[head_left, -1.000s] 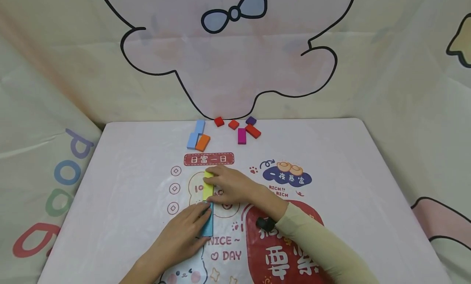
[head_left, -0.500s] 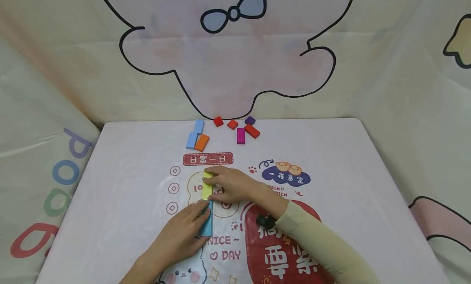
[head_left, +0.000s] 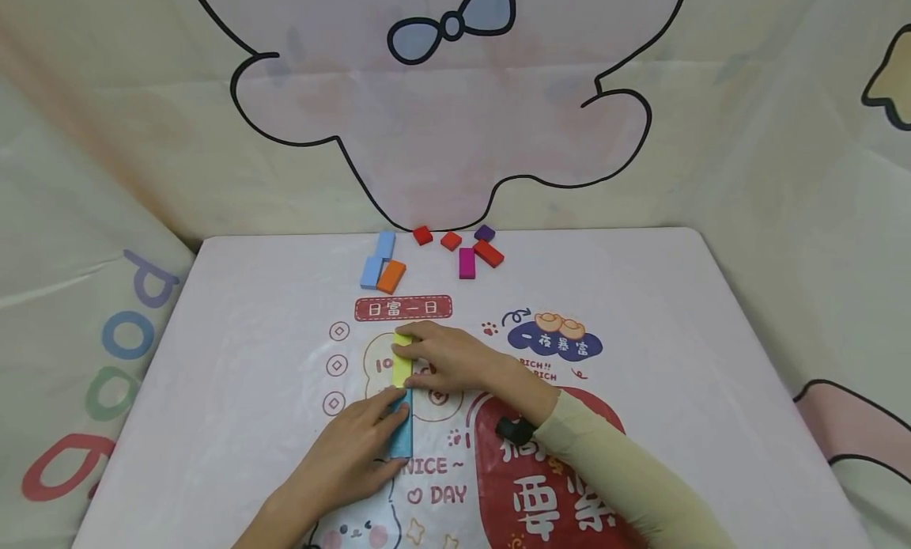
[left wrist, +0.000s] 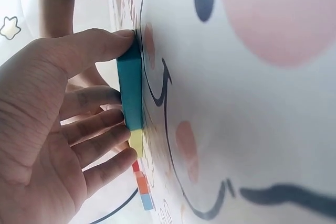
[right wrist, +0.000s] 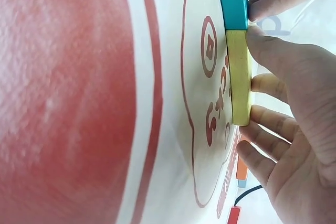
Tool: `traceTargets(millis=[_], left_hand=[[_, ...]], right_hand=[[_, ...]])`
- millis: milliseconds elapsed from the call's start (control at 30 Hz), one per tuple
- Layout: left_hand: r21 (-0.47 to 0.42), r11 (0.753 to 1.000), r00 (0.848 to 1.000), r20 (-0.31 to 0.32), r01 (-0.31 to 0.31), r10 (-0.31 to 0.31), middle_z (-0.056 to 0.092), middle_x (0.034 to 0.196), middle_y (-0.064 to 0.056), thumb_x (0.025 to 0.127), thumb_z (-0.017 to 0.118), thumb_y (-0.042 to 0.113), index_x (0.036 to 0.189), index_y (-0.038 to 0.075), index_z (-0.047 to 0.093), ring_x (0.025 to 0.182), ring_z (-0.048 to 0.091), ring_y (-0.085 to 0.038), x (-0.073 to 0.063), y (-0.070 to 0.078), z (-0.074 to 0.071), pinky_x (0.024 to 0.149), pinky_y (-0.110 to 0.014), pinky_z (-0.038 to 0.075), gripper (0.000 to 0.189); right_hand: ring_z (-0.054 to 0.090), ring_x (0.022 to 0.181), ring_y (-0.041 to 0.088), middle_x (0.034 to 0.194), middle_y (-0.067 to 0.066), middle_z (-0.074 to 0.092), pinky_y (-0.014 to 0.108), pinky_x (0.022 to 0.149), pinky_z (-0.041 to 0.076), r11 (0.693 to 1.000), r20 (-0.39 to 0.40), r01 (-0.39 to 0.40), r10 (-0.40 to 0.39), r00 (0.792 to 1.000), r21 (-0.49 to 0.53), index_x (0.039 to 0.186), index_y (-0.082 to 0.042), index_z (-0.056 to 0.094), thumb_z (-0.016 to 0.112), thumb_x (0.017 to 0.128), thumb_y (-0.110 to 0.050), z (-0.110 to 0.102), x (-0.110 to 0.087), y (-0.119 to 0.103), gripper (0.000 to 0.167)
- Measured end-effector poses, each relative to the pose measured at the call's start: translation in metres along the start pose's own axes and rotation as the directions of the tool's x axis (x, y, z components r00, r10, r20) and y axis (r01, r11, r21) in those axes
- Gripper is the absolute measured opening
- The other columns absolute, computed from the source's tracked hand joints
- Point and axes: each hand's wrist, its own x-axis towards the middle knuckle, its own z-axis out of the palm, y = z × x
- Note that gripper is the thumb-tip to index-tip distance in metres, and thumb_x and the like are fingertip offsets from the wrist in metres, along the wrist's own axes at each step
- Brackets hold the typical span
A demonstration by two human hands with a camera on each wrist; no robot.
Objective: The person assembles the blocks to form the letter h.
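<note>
A long teal block (head_left: 404, 440) and a yellow block (head_left: 402, 370) lie end to end on the printed table cover, in one line running away from me. My left hand (head_left: 354, 446) holds the teal block, its thumb at the near end and its fingers along the top toward the join. On the yellow block my right hand (head_left: 455, 361) has its thumb beside the join and its fingers toward the far end. In the right wrist view the ends of the teal block (right wrist: 232, 1) and yellow block (right wrist: 240, 77) meet.
Toward the table's back edge lie two light blue blocks (head_left: 372, 272), an orange block (head_left: 392, 277), a magenta block (head_left: 466, 263), several small red blocks (head_left: 489, 253) and a purple block (head_left: 485, 232). Behind them hangs a printed cloth (head_left: 455, 130).
</note>
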Motion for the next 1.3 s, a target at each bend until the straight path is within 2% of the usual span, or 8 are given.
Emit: traceTargets(millis=[367, 700, 967, 1300], left_hand=[[0.011, 1.0, 1.0, 0.017, 0.007, -0.007, 0.059, 0.152, -0.007, 0.081, 0.087, 0.055, 0.137, 0.014, 0.072, 0.136, 0.061, -0.027, 0.0015, 0.0013, 0.0007, 0.118, -0.048, 0.051, 0.071], [0.022, 0.999, 0.997, 0.071, 0.039, -0.041, 0.058, 0.154, -0.005, 0.082, 0.084, 0.06, 0.141, 0.018, 0.07, 0.131, 0.064, -0.021, 0.002, 0.0016, 0.0, 0.112, -0.046, 0.055, 0.074], [0.019, 1.0, 0.999, 0.05, -0.002, 0.001, 0.061, 0.15, -0.004, 0.081, 0.086, 0.059, 0.139, 0.016, 0.071, 0.127, 0.066, -0.021, 0.0044, -0.0009, -0.0001, 0.111, -0.045, 0.055, 0.073], [0.031, 0.999, 0.999, 0.042, -0.016, 0.014, 0.061, 0.15, -0.004, 0.08, 0.086, 0.06, 0.138, 0.017, 0.072, 0.127, 0.065, -0.02, 0.0047, -0.0015, -0.0022, 0.109, -0.044, 0.056, 0.073]], right_hand=[[0.041, 0.158, 0.022, 0.169, 0.003, 0.044, 0.042, 0.127, 0.042, 1.0, 0.008, 0.017, -0.017, 1.0, 0.006, 0.156, -0.023, 0.054, 0.072, 0.099, -0.048, 0.0015, -0.0019, -0.0001, 0.064], [0.04, 0.158, 0.022, 0.169, 0.003, 0.042, 0.042, 0.127, 0.042, 1.0, 0.015, 0.013, -0.013, 1.0, -0.003, 0.157, -0.024, 0.052, 0.07, 0.1, -0.048, 0.0031, -0.0019, -0.0015, 0.065], [0.04, 0.158, 0.023, 0.168, 0.004, 0.043, 0.041, 0.126, 0.043, 1.0, 0.01, 0.003, -0.003, 1.0, -0.009, 0.157, -0.024, 0.053, 0.071, 0.1, -0.047, 0.0023, -0.0026, -0.0021, 0.065], [0.038, 0.159, 0.022, 0.17, 0.003, 0.041, 0.041, 0.127, 0.042, 1.0, 0.001, -0.003, 0.003, 1.0, 0.012, 0.158, -0.025, 0.051, 0.07, 0.1, -0.048, 0.0053, -0.0044, -0.0012, 0.065]])
